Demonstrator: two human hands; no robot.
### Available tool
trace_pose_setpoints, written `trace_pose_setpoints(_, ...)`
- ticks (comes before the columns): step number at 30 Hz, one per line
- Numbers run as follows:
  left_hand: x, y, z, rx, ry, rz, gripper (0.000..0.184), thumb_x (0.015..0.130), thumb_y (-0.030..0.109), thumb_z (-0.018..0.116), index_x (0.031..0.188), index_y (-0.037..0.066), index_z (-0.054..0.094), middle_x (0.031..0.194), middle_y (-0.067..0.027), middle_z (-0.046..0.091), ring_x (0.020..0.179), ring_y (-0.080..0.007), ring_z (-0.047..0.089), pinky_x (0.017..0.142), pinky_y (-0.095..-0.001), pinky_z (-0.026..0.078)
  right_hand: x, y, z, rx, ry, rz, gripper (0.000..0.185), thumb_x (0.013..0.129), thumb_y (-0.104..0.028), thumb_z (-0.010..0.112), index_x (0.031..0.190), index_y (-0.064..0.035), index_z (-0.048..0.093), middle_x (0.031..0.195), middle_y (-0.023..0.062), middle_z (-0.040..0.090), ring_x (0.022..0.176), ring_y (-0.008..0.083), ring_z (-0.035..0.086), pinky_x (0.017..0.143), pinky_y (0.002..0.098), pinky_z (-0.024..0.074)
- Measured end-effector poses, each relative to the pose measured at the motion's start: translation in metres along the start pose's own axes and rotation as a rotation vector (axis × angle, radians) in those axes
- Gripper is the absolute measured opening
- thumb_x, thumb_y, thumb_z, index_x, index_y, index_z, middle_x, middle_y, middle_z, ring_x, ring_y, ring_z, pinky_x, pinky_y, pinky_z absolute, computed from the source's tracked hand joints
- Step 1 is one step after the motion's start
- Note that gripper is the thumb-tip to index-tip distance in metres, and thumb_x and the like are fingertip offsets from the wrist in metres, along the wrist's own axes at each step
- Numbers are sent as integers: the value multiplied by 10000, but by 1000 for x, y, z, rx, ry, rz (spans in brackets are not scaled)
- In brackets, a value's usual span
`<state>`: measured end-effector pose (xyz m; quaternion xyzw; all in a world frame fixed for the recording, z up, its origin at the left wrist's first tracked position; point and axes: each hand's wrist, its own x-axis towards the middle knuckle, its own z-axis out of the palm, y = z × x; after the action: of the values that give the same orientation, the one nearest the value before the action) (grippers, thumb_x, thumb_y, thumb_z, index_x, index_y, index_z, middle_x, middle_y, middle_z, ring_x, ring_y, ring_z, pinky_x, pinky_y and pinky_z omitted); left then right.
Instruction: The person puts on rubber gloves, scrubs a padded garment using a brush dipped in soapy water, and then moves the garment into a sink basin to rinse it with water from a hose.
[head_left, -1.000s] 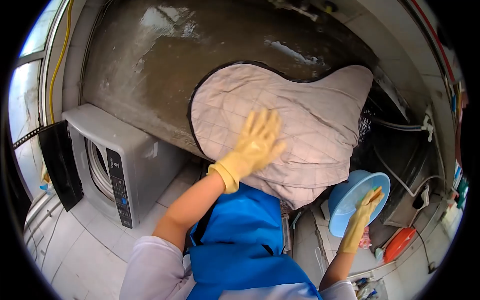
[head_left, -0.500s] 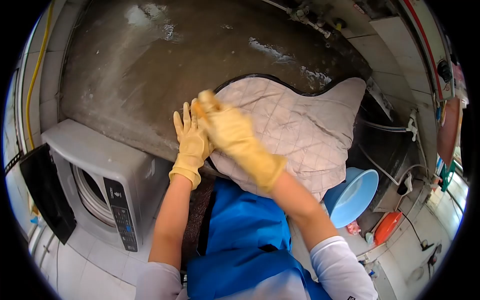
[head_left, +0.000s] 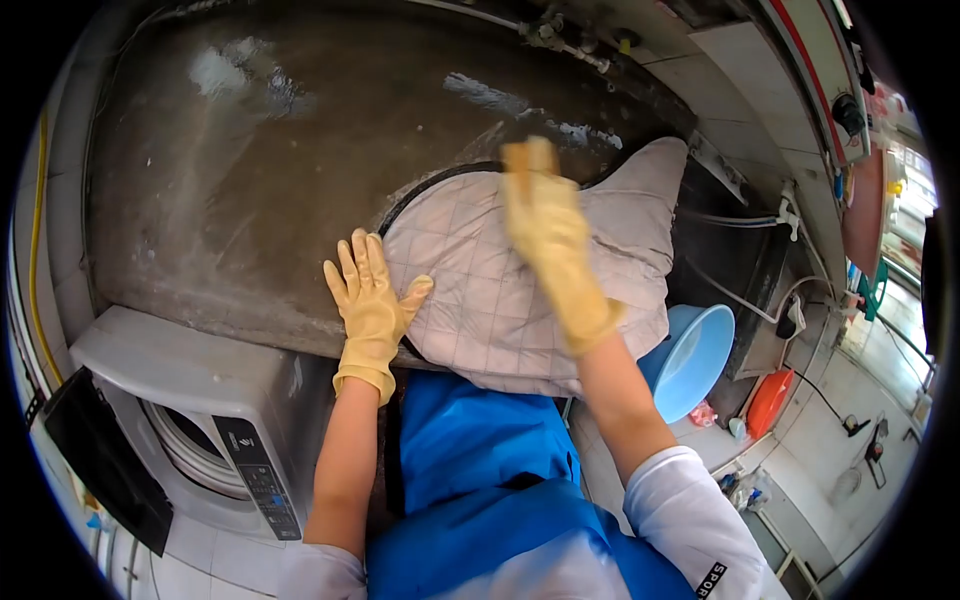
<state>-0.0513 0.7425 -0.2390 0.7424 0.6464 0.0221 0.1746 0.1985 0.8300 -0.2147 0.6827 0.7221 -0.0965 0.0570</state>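
1. Curled closed with the yellow-gloved right hand [head_left: 552, 225], apparently around a blurred tan-brown object [head_left: 530, 158] – perhaps a brush, too smeared to be sure.
2. Positioned at the far edge of the pale pink quilted cloth with dark trim [head_left: 460, 285]; impossible to tell whether touching or just above.
3. Spread wide open with the yellow-gloved left hand [head_left: 372, 315], gripping nothing, palm-down at the cloth's left edge.
4. Laid out along the front edge of the wet grey-brown slab [head_left: 240, 210], pink fabric reaching towards the far right corner, near the round light-blue plastic basin [head_left: 695, 365].
5. Probably mid-scrub, judging by the blur.
6. Calls next for light, steady pressure at the left – to prevent bunching – and even strokes from the right.
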Motion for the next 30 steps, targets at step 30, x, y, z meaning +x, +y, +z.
trace_pose_setpoints(30,6,-13,3,136,-15,50,1014,967,602,575,1636,-20,135,1705,-256,132,1576,-448,94,1261,-574,57,-59,35,-40,396,72,-22,400,1022,-353,542,1315,-89,609,1046,203,730,869,383,708,784,498,572)
